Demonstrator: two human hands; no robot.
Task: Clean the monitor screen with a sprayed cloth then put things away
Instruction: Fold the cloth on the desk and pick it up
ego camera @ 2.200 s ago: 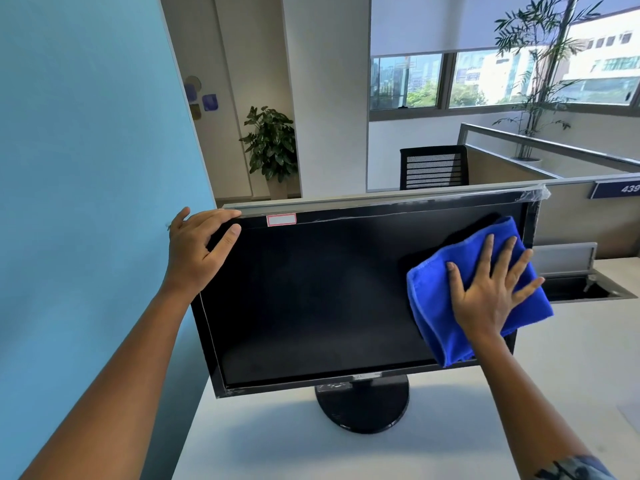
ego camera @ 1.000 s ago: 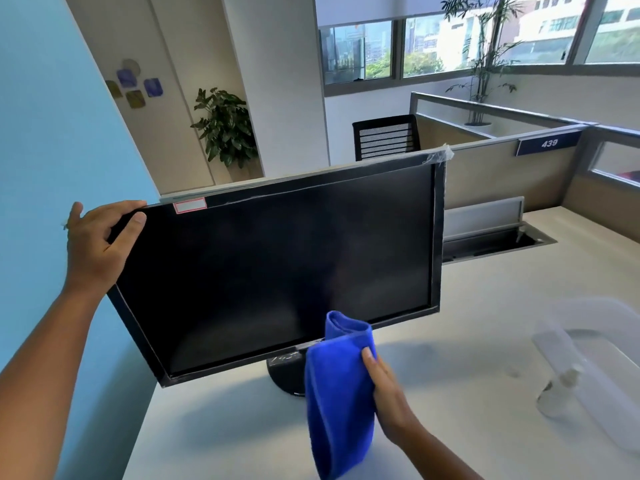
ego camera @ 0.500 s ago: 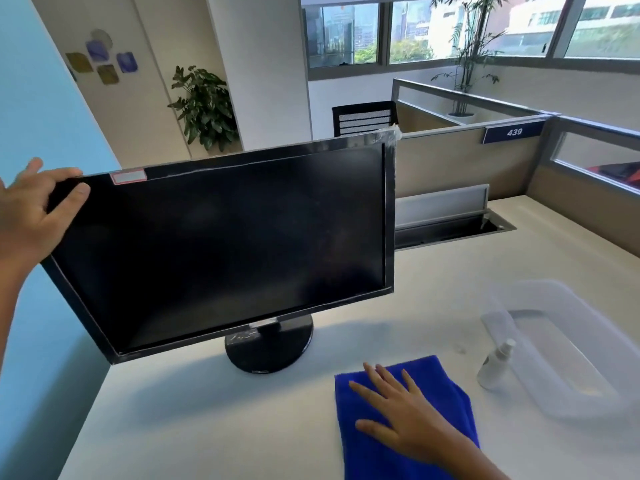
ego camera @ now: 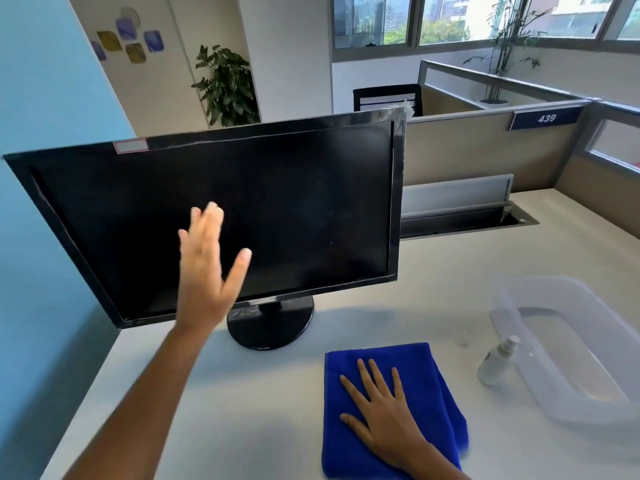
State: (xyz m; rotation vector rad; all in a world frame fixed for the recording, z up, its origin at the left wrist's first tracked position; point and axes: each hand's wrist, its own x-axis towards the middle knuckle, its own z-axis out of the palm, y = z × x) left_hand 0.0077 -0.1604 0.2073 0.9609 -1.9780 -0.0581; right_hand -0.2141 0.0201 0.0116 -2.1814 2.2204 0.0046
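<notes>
Pale office surface [ego camera: 263,410] carries the monitor [ego camera: 294,202] at left, its dark screen tilted. The left hand [ego camera: 207,282] is raised before the screen, fingers straight, thumb apart, blurred; whether it touches cannot be told. The right hand [ego camera: 381,420] lies flat, fingers spread, on the folded blue cloth [ego camera: 426,368]. A spray bottle [ego camera: 495,365] sits just beside a clear bin [ego camera: 588,296].

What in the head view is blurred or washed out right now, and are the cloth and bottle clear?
Head view: the left hand is motion-blurred at its fingertips in front of the monitor; the right hand, flat on the blue cloth, and the spray bottle are sharp; the clear bin looks faint against the pale desk; the windows are overexposed.
</notes>
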